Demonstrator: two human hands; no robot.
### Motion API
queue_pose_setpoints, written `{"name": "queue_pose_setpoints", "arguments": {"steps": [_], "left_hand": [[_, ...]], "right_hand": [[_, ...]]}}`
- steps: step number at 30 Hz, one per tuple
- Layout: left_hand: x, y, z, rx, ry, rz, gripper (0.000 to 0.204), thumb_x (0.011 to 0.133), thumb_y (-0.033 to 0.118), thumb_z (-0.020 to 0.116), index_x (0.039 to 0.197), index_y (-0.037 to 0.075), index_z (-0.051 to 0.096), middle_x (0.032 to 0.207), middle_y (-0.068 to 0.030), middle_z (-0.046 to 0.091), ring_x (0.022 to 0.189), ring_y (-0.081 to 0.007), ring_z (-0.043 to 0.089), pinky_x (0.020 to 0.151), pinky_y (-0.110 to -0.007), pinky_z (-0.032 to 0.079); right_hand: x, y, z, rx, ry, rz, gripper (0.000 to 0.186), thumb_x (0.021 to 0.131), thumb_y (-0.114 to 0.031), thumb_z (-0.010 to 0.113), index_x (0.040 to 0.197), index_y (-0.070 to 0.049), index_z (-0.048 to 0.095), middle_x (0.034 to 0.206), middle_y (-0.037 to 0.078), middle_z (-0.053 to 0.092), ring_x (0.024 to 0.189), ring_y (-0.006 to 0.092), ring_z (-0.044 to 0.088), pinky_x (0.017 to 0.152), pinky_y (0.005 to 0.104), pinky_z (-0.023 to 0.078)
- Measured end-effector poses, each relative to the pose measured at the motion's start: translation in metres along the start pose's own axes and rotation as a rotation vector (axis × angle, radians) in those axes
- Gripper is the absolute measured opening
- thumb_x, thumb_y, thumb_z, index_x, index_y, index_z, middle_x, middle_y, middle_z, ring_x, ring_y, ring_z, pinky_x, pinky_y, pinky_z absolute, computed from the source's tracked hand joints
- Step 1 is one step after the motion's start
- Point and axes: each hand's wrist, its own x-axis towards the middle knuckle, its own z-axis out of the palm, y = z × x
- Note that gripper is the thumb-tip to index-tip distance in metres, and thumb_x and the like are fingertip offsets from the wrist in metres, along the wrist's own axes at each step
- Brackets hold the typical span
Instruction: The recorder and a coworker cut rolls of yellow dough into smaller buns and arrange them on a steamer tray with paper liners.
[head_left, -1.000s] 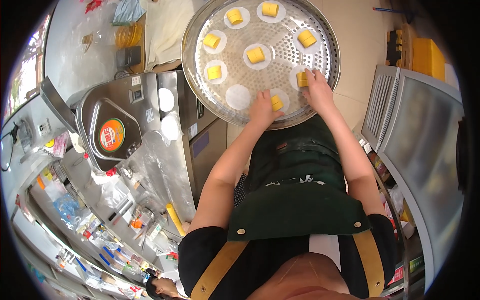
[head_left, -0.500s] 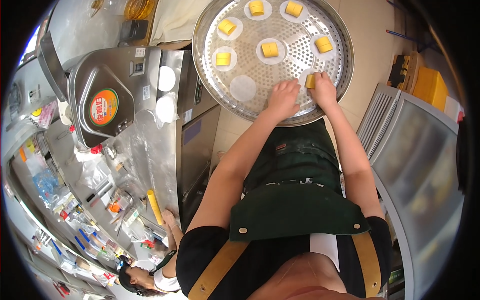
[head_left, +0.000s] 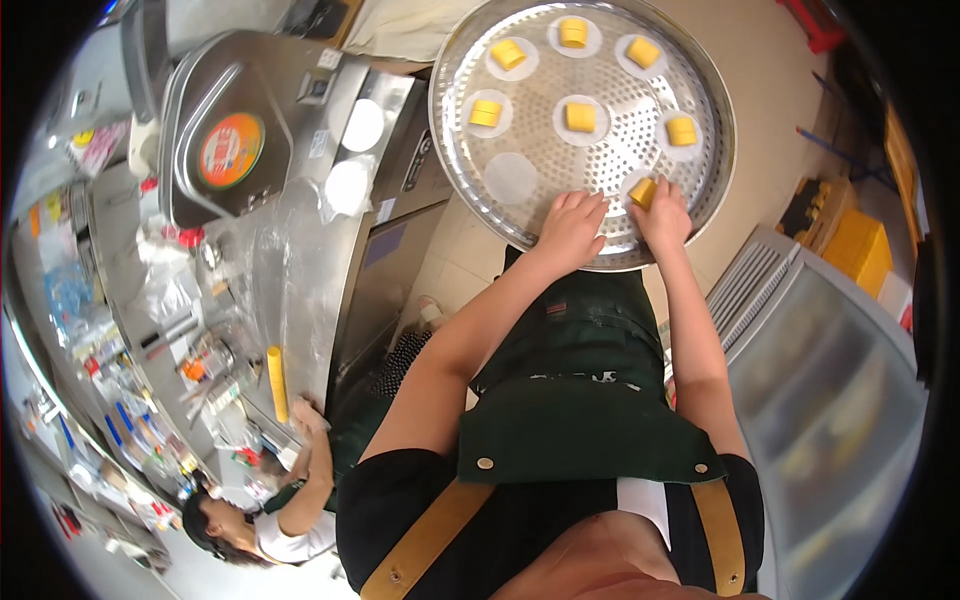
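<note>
A large perforated steel tray point(head_left: 455, 137) holds several short yellow rolls point(head_left: 580, 117) on round papers, plus one bare paper circle point(head_left: 509, 178). My right hand point(head_left: 663, 215) grips a yellow piece point(head_left: 642, 191) between thumb and fingers at the tray's near right. Beside it, my left hand point(head_left: 570, 232) lies over the near rim with bent fingers; whatever is beneath them is hidden. My dark green apron point(head_left: 580, 420) shows below the tray.
Left is a steel counter point(head_left: 315, 260) with a lidded machine point(head_left: 200, 100), long yellow roll point(head_left: 276, 383) and clutter. A co-worker point(head_left: 275, 530) reaches onto it at lower left. A grey appliance point(head_left: 820, 390) and yellow box point(head_left: 860, 245) stand right.
The tray has turned slightly clockwise and sits further right in view. My left hand now covers where a piece showed. The co-worker's arm has come into view at the counter.
</note>
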Motion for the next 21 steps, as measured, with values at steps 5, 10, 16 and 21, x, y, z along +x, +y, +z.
{"name": "queue_pose_setpoints", "arguments": {"steps": [5,10,16,21], "left_hand": [[-0.074,0.0,-0.049,-0.082,0.316,-0.326,0.037,0.066,0.012,0.062,0.101,0.005,0.053,0.101,-0.0088,0.052,0.096,-0.0265,0.046,0.083,-0.037,0.034],[-0.167,-0.005,-0.062,-0.002,0.648,-0.691,0.036,0.065,0.01,0.064,0.098,0.004,0.054,0.094,-0.0093,0.053,0.088,-0.0265,0.049,0.078,-0.036,0.037],[-0.275,-0.034,-0.07,0.132,0.912,-1.02,0.034,0.064,0.009,0.064,0.096,0.003,0.053,0.092,-0.0131,0.053,0.086,-0.0303,0.05,0.073,-0.039,0.039],[-0.401,-0.097,-0.094,0.342,1.017,-1.287,0.04,0.065,0.011,0.063,0.101,0.0,0.05,0.093,-0.0169,0.052,0.087,-0.0328,0.049,0.076,-0.04,0.04]], "right_hand": [[-0.006,0.006,0.005,0.026,0.22,-0.245,0.06,0.067,-0.028,0.066,0.116,-0.003,0.041,0.112,0.016,0.045,0.1,0.0317,0.046,0.08,0.0378,0.042],[-0.014,-0.008,0.008,0.005,0.16,-0.356,0.048,0.074,-0.024,0.061,0.114,-0.003,0.044,0.109,0.018,0.047,0.098,0.0347,0.047,0.08,0.0392,0.041],[-0.022,-0.075,0.007,0.047,0.183,-0.591,0.042,0.076,-0.02,0.059,0.11,0.0,0.047,0.105,0.019,0.049,0.095,0.0345,0.049,0.078,0.0392,0.042],[-0.051,-0.148,0.025,0.185,0.178,-0.746,0.038,0.077,-0.017,0.06,0.108,0.001,0.047,0.1,0.017,0.05,0.087,0.0317,0.053,0.074,0.0373,0.044]]}}
